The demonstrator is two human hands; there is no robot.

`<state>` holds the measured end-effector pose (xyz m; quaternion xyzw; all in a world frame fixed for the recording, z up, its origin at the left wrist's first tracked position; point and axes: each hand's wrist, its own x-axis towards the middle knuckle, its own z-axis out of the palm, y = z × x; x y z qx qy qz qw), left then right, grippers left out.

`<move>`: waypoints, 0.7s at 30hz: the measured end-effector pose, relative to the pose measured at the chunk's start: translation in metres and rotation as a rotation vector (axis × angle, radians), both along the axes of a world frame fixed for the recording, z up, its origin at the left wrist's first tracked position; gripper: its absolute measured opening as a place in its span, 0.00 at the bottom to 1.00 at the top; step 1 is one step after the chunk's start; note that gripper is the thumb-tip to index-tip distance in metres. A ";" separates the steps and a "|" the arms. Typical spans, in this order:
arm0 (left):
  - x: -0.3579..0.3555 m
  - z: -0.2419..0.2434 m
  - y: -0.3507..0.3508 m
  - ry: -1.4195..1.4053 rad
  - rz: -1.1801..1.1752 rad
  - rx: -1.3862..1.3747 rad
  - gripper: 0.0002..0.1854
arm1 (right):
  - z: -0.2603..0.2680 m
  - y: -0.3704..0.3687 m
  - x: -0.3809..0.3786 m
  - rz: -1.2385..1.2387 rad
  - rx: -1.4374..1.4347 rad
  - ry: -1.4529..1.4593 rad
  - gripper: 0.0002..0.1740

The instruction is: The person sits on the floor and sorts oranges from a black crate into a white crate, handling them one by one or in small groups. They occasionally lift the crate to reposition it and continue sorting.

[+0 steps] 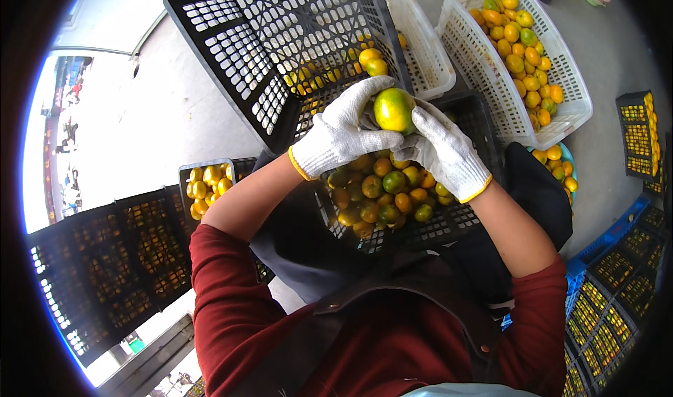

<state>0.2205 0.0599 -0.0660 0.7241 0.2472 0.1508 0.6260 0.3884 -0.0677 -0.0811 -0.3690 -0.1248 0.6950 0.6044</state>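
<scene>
A green-and-yellow citrus fruit (394,111) is held up between my two gloved hands. My left hand (349,121), in a white knit glove with a yellow cuff, curls its thumb and fingers around the fruit's left side. On the other side my right hand (441,144), gloved alike, presses its thumb and fingers to the fruit. Beneath them, between my knees, a black plastic crate (457,223) holds many green and orange citrus fruits (391,186). Just beyond stands a tilted black crate (310,13) with a few fruits (372,60) at its near corner.
At the upper right is a white plastic basket (570,76) of orange fruit; another white basket (439,65) is partly hidden. A turquoise basin (573,160) of fruit sits by my right knee. Stacked crates (604,313) stand at right, more crates (126,249) at left.
</scene>
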 end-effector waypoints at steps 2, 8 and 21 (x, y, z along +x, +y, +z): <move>0.001 -0.002 0.003 -0.012 0.009 0.033 0.42 | -0.001 0.000 0.001 0.010 -0.001 0.041 0.30; 0.011 0.010 0.000 0.198 -0.093 0.411 0.46 | -0.004 0.003 -0.002 0.074 0.009 -0.140 0.36; 0.089 -0.215 0.168 0.767 0.005 0.330 0.54 | 0.003 -0.009 -0.016 0.844 0.005 -1.481 0.47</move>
